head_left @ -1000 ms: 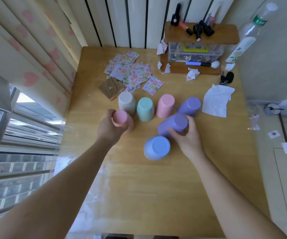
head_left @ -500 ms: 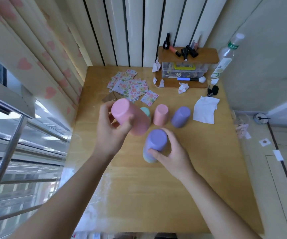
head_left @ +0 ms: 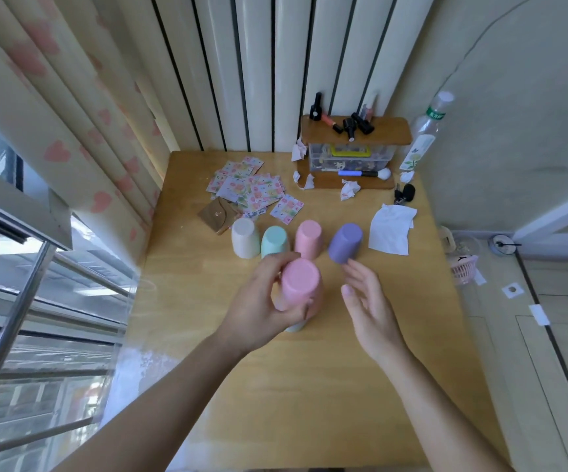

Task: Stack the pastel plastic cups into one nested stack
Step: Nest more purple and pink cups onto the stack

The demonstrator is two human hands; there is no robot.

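Observation:
My left hand (head_left: 262,301) grips an upside-down pink cup (head_left: 298,282) that sits on top of a nested stack; only a pale bluish rim of the stack (head_left: 294,327) shows below my fingers. My right hand (head_left: 366,298) hovers just to the right of it, fingers apart and holding nothing. Behind them a row of upside-down cups stands on the wooden table (head_left: 275,386): white (head_left: 244,237), mint (head_left: 274,240), pink (head_left: 308,237) and purple (head_left: 345,242).
Colourful cards (head_left: 252,189) and a brown pouch (head_left: 216,214) lie at the back left. A white tissue (head_left: 391,229) lies right of the purple cup. A wooden shelf with nail polish bottles (head_left: 354,131), keys (head_left: 403,194) and a plastic bottle (head_left: 424,134) are at the back right.
My left hand brought the pink cup down over the stack. My right hand let go of the purple cup on the stack and drew away to the right, open.

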